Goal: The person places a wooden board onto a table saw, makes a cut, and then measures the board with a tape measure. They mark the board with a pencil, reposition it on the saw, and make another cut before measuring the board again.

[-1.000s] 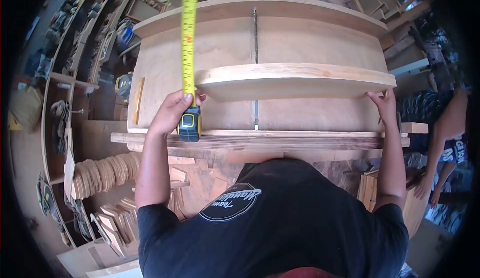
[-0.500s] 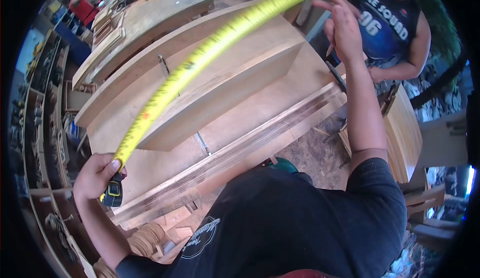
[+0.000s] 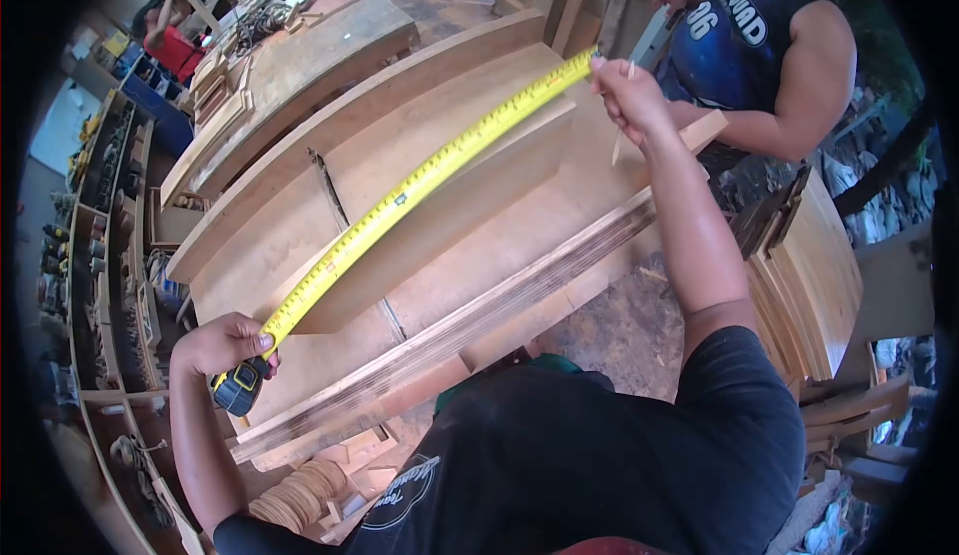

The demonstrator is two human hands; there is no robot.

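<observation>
My left hand (image 3: 222,345) is closed on a black and yellow tape measure (image 3: 238,387), its thumb pressed on the blade where it leaves the case. The yellow blade (image 3: 403,198) arches up to the right over a wooden piece with a long curved side board (image 3: 370,135) and an upright inner divider (image 3: 450,220). Its far end is pinched in the fingers of my right hand (image 3: 634,103). A thin pencil-like stick (image 3: 616,145) also pokes out of the right hand, pointing down.
A co-worker in a dark sleeveless shirt (image 3: 739,45) stands at the far right. Curved wooden panels (image 3: 809,275) are stacked on the right. Behind is a worktable (image 3: 350,40); shelves with tools (image 3: 110,245) line the left. A person in red (image 3: 172,50) is at the back.
My right hand has come down and left and now pinches the blade's end; its fingers were extended before. The blade has lowered towards the wood. The co-worker has shifted.
</observation>
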